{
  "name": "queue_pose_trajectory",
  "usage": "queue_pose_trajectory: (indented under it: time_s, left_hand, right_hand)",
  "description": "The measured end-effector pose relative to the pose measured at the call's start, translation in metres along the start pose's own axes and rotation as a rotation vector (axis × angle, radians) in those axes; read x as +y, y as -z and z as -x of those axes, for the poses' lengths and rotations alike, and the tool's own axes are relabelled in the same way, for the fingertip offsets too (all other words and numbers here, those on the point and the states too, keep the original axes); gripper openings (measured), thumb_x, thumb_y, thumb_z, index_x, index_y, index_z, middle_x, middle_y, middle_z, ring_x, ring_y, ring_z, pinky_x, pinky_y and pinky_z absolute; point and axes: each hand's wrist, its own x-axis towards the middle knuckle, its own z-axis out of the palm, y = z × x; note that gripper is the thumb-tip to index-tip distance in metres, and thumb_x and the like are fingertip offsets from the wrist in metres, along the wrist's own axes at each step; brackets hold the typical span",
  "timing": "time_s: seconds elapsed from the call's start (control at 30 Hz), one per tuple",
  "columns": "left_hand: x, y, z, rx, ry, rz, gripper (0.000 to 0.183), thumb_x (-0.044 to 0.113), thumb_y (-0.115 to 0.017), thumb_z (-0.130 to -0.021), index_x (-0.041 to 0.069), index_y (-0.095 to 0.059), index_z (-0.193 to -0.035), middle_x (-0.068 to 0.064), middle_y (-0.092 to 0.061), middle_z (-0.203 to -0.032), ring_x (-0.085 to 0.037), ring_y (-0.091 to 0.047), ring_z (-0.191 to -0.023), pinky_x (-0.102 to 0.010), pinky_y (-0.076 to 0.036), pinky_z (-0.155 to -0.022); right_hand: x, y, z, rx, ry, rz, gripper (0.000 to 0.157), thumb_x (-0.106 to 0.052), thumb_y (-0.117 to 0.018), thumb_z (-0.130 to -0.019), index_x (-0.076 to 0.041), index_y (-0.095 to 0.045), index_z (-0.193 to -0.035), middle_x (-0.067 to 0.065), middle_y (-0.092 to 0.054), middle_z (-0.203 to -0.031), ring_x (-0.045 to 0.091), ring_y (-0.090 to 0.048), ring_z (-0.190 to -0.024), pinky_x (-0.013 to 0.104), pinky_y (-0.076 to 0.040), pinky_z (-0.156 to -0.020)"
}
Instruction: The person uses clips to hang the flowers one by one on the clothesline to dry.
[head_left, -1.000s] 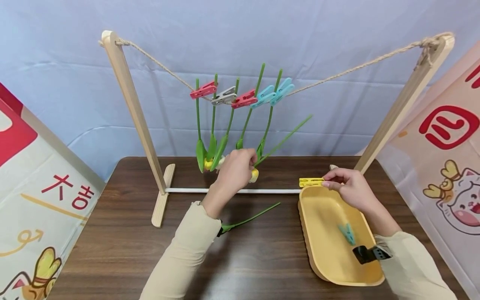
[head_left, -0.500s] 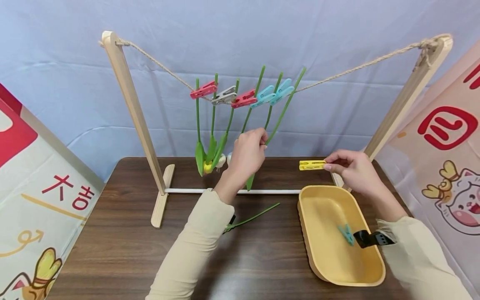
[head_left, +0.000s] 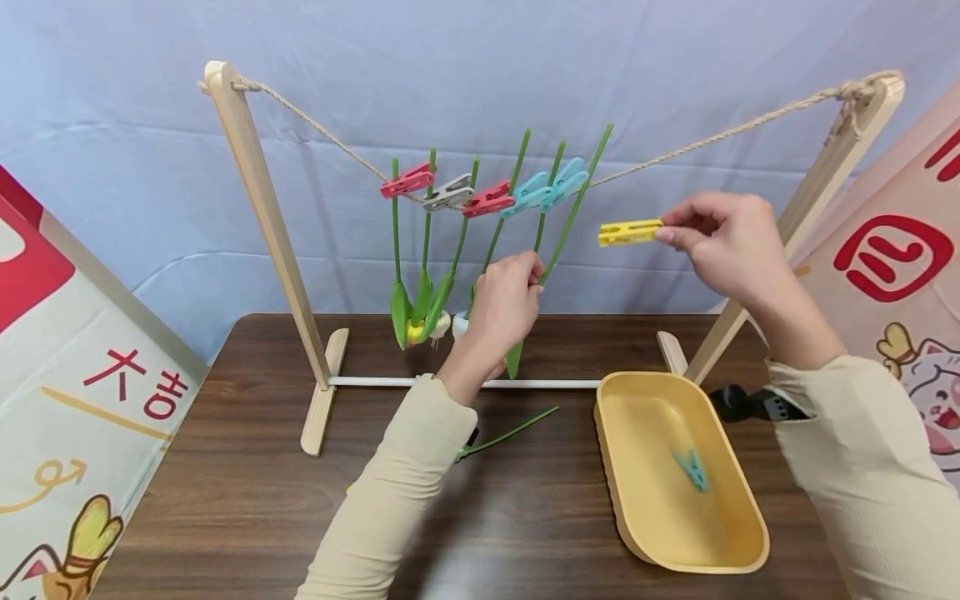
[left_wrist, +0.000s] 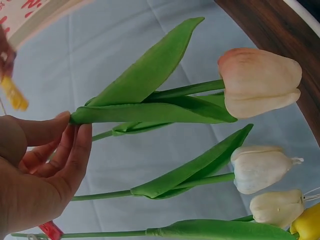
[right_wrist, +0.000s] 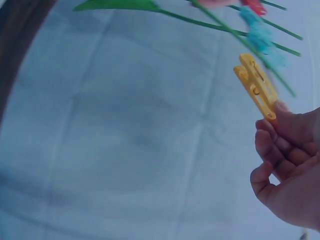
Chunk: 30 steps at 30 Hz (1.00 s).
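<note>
My left hand (head_left: 506,304) pinches the green stem of an artificial tulip (left_wrist: 260,82) just where its leaves begin. The bloom, pale with a peach tint, hangs downward, and the bare stem (head_left: 576,212) rises past the rope (head_left: 637,167). To the right, my right hand (head_left: 731,237) holds a yellow clothespin (head_left: 628,232) by its handle end between thumb and fingers, its jaw end toward the stem. Several tulips hang from the rope by red (head_left: 407,180), grey (head_left: 450,193) and light blue clothespins (head_left: 566,183). In the head view, my left hand hides the held bloom.
A yellow tray (head_left: 660,525) with a teal clothespin (head_left: 692,470) inside stands front right. Wooden posts (head_left: 262,208) carry the sagging rope, and a white rod (head_left: 375,382) joins their feet. Another tulip stem (head_left: 517,431) lies on the table, partly behind the left sleeve.
My left hand has raised the tulip from low behind the rod until its stem stands beside the rope. My right hand has lifted the yellow clothespin up from above the tray.
</note>
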Motion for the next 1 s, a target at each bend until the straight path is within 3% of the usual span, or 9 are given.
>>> queue_pose_trajectory:
  time_s: [0.13, 0.27, 0.4, 0.53, 0.6, 0.8, 1.0]
  left_hand:
    - [0.001, 0.000, 0.000, 0.012, -0.013, -0.004, 0.006, 0.006, -0.061, -0.087, 0.005, -0.062, -0.093, -0.004, -0.063, -0.086, -0.017, -0.060, -0.083, -0.031, -0.046, -0.073]
    - [0.001, 0.001, 0.000, 0.017, -0.019, -0.005, 0.006, 0.006, -0.062, -0.086, 0.004, -0.062, -0.093, -0.004, -0.063, -0.087, -0.018, -0.059, -0.083, -0.031, -0.046, -0.073]
    - [0.001, 0.001, -0.001, 0.015, -0.014, -0.008, 0.006, 0.006, -0.062, -0.086, 0.004, -0.062, -0.092, -0.005, -0.064, -0.086, -0.018, -0.059, -0.081, -0.031, -0.046, -0.072]
    - [0.001, 0.000, -0.001, 0.016, -0.003, -0.008, 0.006, 0.007, -0.062, -0.086, 0.005, -0.062, -0.091, -0.004, -0.063, -0.085, -0.018, -0.059, -0.081, -0.032, -0.046, -0.073]
    - [0.002, 0.000, -0.001, 0.017, -0.001, -0.006, 0.006, 0.006, -0.062, -0.086, 0.004, -0.062, -0.091, -0.004, -0.063, -0.085, -0.017, -0.059, -0.081, -0.032, -0.046, -0.073]
    - [0.002, 0.001, -0.001, 0.014, 0.004, -0.013, 0.006, 0.006, -0.061, -0.086, 0.004, -0.062, -0.092, -0.004, -0.063, -0.085, -0.018, -0.059, -0.081, -0.032, -0.046, -0.073]
    - [0.004, 0.002, 0.000, 0.035, -0.042, -0.053, 0.004, 0.001, -0.062, -0.083, 0.004, -0.061, -0.086, -0.005, -0.061, -0.079, -0.020, -0.058, -0.076, -0.033, -0.045, -0.068]
  right_hand:
    - [-0.017, 0.007, -0.016, 0.024, 0.032, 0.040, 0.011, -0.004, -0.070, -0.079, 0.005, -0.069, -0.085, -0.008, -0.055, -0.060, 0.001, -0.042, -0.051, 0.014, -0.031, -0.048]
    - [-0.032, 0.011, -0.029, 0.061, 0.103, 0.112, 0.011, -0.003, -0.068, -0.080, 0.007, -0.068, -0.085, 0.010, -0.061, -0.067, -0.002, -0.039, -0.052, 0.014, -0.029, -0.052]
    - [-0.044, 0.012, -0.040, 0.063, 0.139, 0.212, 0.012, -0.002, -0.062, -0.084, 0.009, -0.067, -0.087, 0.022, -0.062, -0.082, 0.009, -0.044, -0.061, 0.022, -0.029, -0.057]
    - [-0.053, 0.011, -0.048, 0.028, 0.144, 0.272, 0.014, 0.002, -0.053, -0.086, 0.010, -0.065, -0.088, 0.024, -0.061, -0.087, 0.032, -0.050, -0.074, 0.034, -0.033, -0.063]
    - [-0.055, 0.010, -0.049, 0.018, 0.152, 0.288, 0.016, 0.004, -0.050, -0.085, 0.011, -0.064, -0.088, 0.025, -0.060, -0.089, 0.036, -0.052, -0.079, 0.040, -0.034, -0.066]
    - [-0.057, 0.005, -0.052, -0.044, 0.169, 0.318, 0.015, 0.006, -0.049, -0.083, 0.011, -0.063, -0.085, 0.025, -0.059, -0.088, 0.039, -0.051, -0.082, 0.046, -0.036, -0.072]
    - [-0.057, 0.001, -0.055, -0.107, 0.189, 0.324, 0.012, 0.007, -0.051, -0.082, 0.009, -0.063, -0.077, 0.023, -0.061, -0.082, 0.038, -0.052, -0.077, 0.046, -0.036, -0.070]
